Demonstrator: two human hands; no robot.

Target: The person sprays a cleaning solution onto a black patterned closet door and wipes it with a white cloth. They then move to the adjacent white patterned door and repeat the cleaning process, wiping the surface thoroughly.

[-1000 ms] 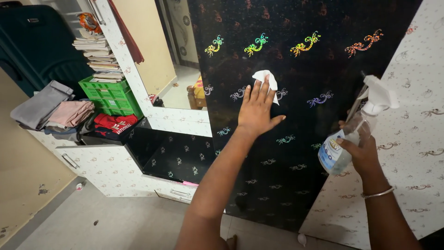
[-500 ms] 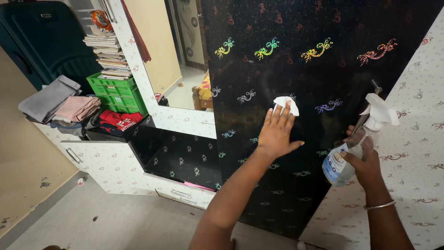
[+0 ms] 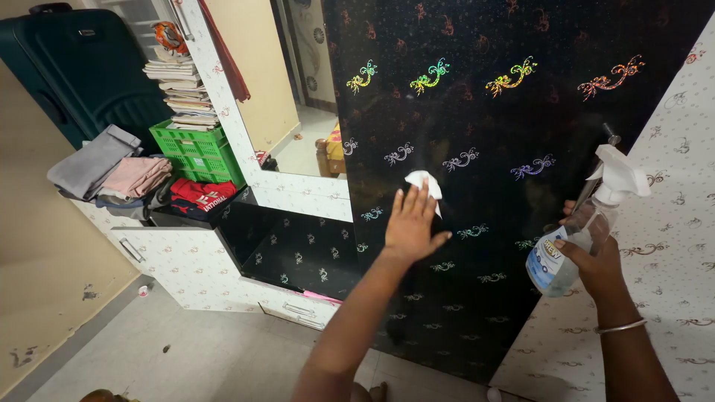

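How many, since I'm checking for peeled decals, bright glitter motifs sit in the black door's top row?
4, left to right: yellow-green motif, green motif, orange motif, red motif.

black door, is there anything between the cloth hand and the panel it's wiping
Nothing visible stands between them. The left hand lies flat on the glossy black door, with only the white cloth pressed under its fingertips. The right hand holds the spray bottle off to the side, away from the wiped patch.

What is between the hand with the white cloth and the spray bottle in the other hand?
In the head view, only bare black wardrobe door with small glittery motifs separates the left hand, pressing the white cloth, from the spray bottle.
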